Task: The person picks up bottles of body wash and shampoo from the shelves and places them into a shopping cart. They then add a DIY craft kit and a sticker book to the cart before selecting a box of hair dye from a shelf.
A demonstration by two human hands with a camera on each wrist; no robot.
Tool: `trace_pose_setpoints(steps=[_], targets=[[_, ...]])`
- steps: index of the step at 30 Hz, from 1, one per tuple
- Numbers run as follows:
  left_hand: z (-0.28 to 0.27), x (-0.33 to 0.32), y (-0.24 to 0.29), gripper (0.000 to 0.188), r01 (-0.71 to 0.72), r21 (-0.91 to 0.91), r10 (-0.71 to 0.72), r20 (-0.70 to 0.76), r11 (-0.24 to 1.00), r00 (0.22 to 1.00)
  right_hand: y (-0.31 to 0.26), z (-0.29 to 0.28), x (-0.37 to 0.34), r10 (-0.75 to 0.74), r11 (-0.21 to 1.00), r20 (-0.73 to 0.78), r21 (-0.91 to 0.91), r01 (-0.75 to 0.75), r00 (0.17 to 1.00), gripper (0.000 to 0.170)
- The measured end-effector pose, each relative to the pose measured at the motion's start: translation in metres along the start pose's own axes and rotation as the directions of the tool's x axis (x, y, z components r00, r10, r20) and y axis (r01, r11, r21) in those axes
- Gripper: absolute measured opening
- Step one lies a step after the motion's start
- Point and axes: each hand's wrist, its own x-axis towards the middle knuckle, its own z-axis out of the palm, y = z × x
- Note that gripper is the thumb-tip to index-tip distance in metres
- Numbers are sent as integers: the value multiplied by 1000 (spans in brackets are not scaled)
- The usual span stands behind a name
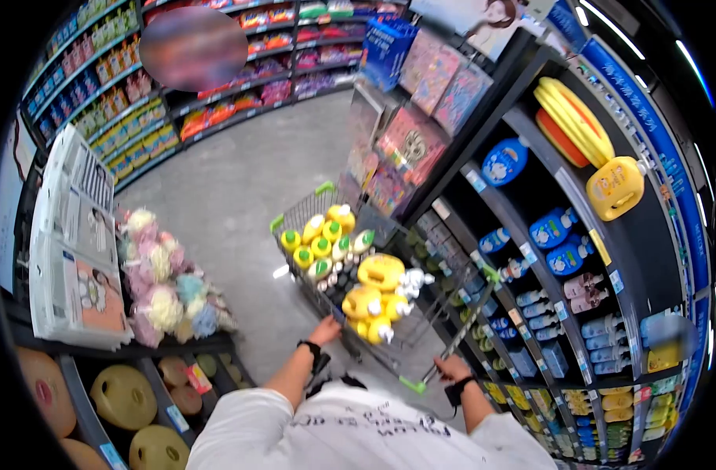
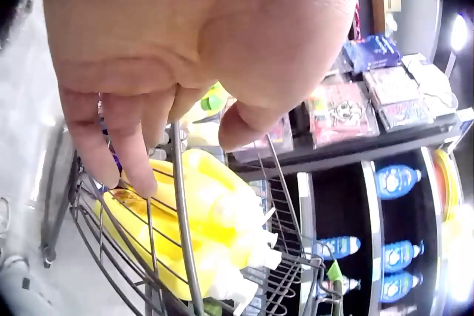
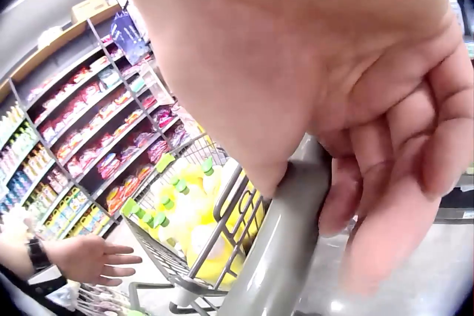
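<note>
Bottles (image 1: 381,272), mostly yellow, crowd our cart (image 2: 184,220), which stands between bouquets (image 1: 164,301) on the left and shelves (image 1: 542,149) on the right. Our right hand (image 1: 450,366) curls its fingers loosely around the handle (image 3: 274,249); our left hand (image 3: 81,259) — fingers loose, nearly straight, gripping nothing we can see — hangs by the cart's near left side. We judge this a steering step; next calls for a firm grip and room beside the shelves.
</note>
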Motion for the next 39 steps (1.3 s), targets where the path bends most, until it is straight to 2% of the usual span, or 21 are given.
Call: trace_pose_setpoints(steps=[1,3,4,6,9,10,14,16,18,21,23,26,29,30,32,34,35,36,37,38,39], targets=[[-14,-3,5,33,17,-29,-16,15,999,1000,-22,-7,-10,11,997,-2,70,-11,1000,58],[-29,-8,19,56,112,-95,-124,-132,989,984,-41,-10,-5,-12,994,-33,112,16,999,54],[-44,-3,18,67,137,-80,-146,-126,987,981,-56,-13,-8,-16,997,-53,76,20,998,53],[-65,-5,28,70,117,-146,-142,-174,982,974,-83,-21,-9,6,1000,-38,11,-6,999,48],[-96,-1,41,70,145,-136,-172,-218,980,961,-109,-27,0,-14,1000,-61,7,14,998,47],[-109,0,47,68,218,-116,-236,-170,969,957,-107,-24,16,-4,1000,-43,9,4,999,47],[-154,13,67,68,215,-115,-236,-218,970,947,-125,-27,39,4,994,21,114,-6,1000,47],[-183,34,67,67,210,-90,-225,-233,974,946,-113,-24,73,-46,902,205,429,-47,978,40],[-209,54,82,65,217,-85,-233,-284,972,930,-125,-31,85,14,904,319,401,-148,948,36],[-251,81,124,59,234,-85,-248,-426,968,870,-159,-46,70,35,871,344,450,-198,938,41],[-285,109,144,60,230,-36,-221,-445,973,868,-165,-42,83,79,871,400,418,-258,913,47],[-338,147,162,61,239,5,-212,-444,971,870,-178,-34,85,118,875,351,406,-265,929,50],[-361,173,176,62,305,-149,-335,-547,941,767,-188,-24,72,111,901,194,395,-181,975,53],[-370,177,182,62,323,-190,-372,-569,927,733,-182,-11,83,146,930,143,319,-186,979,50],[-423,218,144,61,348,-225,-414,-527,910,742,-210,-18,58,185,965,38,182,-188,982,54],[-447,236,152,60,389,-261,-467,-549,884,693,-220,-9,50,235,966,-36,122,-229,971,51],[-456,243,163,63,383,-242,-452,-550,891,703,-225,-4,47,269,959,-80,117,-259,960,50],[-459,252,172,64,272,-224,-352,-633,936,690,-233,-1,41,303,951,-125,112,-290,945,49],[-470,266,189,64,275,-198,-337,-621,941,707,-237,9,43,366,931,-207,83,-356,907,46],[-482,284,195,60,240,3,-160,-737,971,657,-243,13,42,422,904,-289,56,-425,859,43],[-493,301,212,56,213,207,42,-804,955,593,-243,9,42,455,890,-238,97,-445,858,39]])
